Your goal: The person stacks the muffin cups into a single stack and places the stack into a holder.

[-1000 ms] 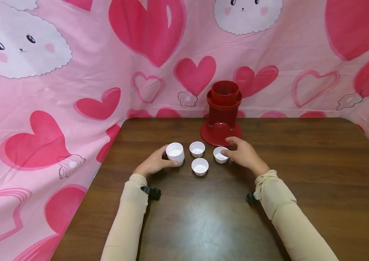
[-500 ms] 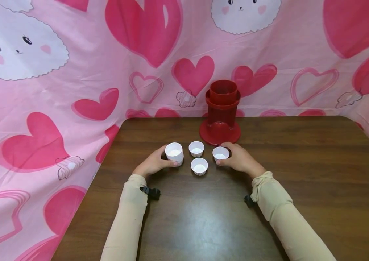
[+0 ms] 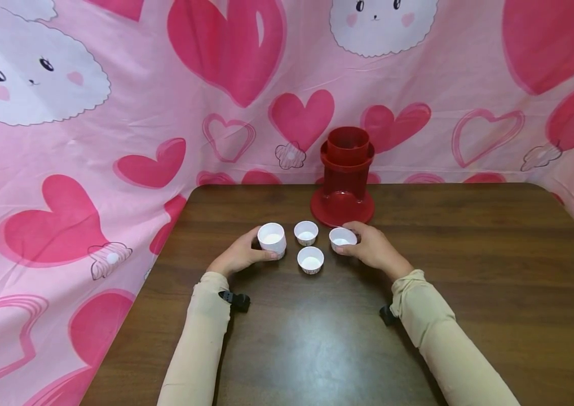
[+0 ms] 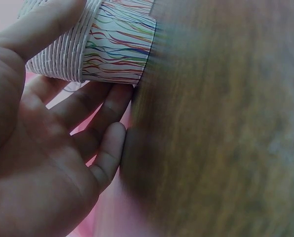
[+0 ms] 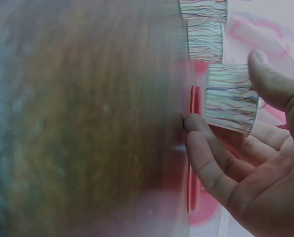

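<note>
My left hand (image 3: pixel 238 256) grips a stack of white paper baking cups (image 3: pixel 273 248), thumb in front and fingers behind. In the left wrist view, wavy coloured lines mark the lowest cup (image 4: pixel 120 52), and the nested rims are layered under my thumb. On the right, my right hand (image 3: pixel 377 248) pinches a single baking cup (image 3: pixel 341 234) between thumb and fingers. The right wrist view has this cup (image 5: pixel 231 96) a little off the tabletop and slightly tilted. Between the hands stand two loose baking cups, a farther one (image 3: pixel 306 232) and a nearer one (image 3: pixel 310 260).
A red plastic stand (image 3: pixel 345 180) with a round base and a cylinder on top rises just behind the right-hand cup. The brown wooden table (image 3: pixel 469 282) extends to both sides. A pink heart-patterned cloth (image 3: pixel 246 135) hangs behind and at the left.
My right hand has closed its thumb and fingers around the right-hand baking cup, and the cup has shifted very slightly left. My left hand stays on the stack.
</note>
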Demonstrator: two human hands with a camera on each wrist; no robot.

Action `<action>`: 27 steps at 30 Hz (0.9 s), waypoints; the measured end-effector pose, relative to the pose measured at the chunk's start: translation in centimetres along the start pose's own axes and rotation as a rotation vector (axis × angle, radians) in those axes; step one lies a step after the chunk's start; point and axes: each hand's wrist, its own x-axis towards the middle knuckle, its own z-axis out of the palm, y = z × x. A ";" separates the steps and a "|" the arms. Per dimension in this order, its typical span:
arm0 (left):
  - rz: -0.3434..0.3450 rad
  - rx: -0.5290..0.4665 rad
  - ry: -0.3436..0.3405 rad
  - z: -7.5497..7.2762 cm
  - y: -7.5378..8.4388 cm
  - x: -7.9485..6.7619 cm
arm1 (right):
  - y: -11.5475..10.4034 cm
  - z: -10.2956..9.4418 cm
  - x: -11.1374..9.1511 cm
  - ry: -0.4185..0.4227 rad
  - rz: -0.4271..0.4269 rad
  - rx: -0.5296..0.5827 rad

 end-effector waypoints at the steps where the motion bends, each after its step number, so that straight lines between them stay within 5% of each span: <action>1: 0.001 0.001 -0.001 0.0 0.0 0.0 | 0.0 0.0 0.0 0.008 -0.002 0.010; 27: 0.010 0.015 -0.002 0.0 0.0 0.1 | -2.3 0.1 0.5 0.098 -0.041 0.177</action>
